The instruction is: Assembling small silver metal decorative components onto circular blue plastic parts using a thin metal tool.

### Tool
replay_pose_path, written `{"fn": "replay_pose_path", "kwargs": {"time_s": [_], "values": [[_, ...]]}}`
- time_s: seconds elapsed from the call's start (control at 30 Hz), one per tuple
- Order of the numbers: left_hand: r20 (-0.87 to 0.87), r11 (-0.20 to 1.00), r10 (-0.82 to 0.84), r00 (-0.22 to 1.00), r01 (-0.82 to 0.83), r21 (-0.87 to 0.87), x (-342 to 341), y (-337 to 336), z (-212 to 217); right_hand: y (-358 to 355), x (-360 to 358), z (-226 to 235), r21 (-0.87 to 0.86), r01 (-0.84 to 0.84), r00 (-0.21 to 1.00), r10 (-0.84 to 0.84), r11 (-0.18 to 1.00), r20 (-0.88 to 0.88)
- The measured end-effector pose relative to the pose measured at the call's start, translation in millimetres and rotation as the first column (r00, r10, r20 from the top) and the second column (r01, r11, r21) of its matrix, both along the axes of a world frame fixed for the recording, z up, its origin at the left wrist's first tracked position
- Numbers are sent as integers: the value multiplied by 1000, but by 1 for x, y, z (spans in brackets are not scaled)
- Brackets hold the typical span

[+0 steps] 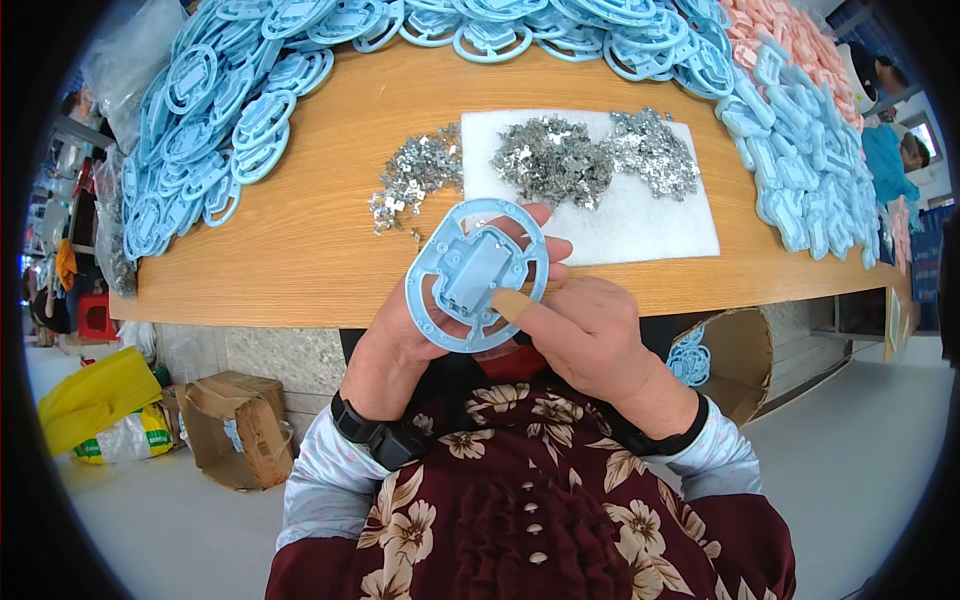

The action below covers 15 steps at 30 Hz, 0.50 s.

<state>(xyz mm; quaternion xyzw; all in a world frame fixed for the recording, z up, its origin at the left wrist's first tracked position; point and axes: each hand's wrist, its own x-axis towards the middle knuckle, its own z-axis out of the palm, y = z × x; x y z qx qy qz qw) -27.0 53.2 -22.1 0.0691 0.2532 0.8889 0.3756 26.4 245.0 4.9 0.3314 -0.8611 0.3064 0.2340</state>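
A light-blue plastic housing with a round ring frame (478, 274) is held over the table's near edge. My left hand (408, 318) grips it from beneath and behind, with fingertips showing past the ring's right side. My right hand (588, 335) is closed, its fingers curled. The right thumb, wearing a tan covering (512, 304), presses on the housing's inner part. Whatever those curled fingers may hold is hidden. Just beyond are small shiny metal pieces (553, 165) heaped on a white foam sheet (640, 240).
Another scatter of metal pieces (415, 175) lies left of the sheet on the wooden table (330, 215). Piles of similar blue housings (190, 140) line the back and left. Blue elongated parts (800, 150) and pink parts (790, 40) fill the right. Cardboard boxes (235, 425) stand below.
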Motion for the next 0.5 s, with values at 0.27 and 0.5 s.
{"fn": "replay_pose_path", "kwargs": {"time_s": [0.27,0.5], "values": [[66,969,-167,984,151,195,-2,-4,0,20,8,8,-326,168,955,-72,930,286],[11,941,-250,968,241,237,-1,0,-12,17,10,19,-566,266,836,105,781,539]]}}
